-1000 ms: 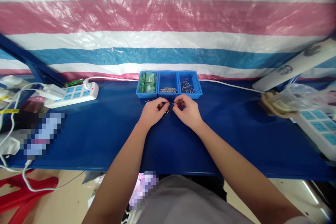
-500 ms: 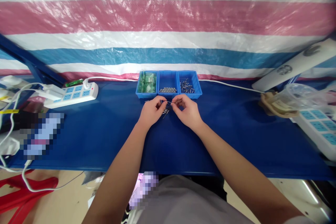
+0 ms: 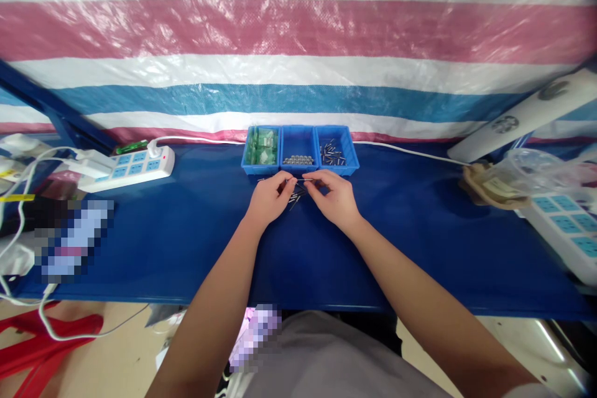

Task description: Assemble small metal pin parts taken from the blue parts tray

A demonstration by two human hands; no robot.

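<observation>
We saw both hands working close together at the middle of the blue table point(image 3: 186, 242), just in front of a row of three small blue bins point(image 3: 300, 167). The left hand point(image 3: 269, 200) had its fingers curled in, thumb and forefinger pinched on one end of a thin metal pin point(image 3: 298, 180). The right hand point(image 3: 333, 196) was curled the same way, its fingertips closed on the other end of that pin, which lay level between the two hands. A few more thin pins point(image 3: 296, 198) lay loose on the table just under the hands; we could not tell them apart in detail.

The left bin held greenish clear pieces, the middle one a line of small metal balls, the right one dark short pins. A white power strip point(image 3: 128, 168) lay well to the left, another power strip point(image 3: 566, 227) at the far right edge beside a clear plastic bag point(image 3: 532, 174). A striped tarpaulin point(image 3: 298, 43) hung behind the table.
</observation>
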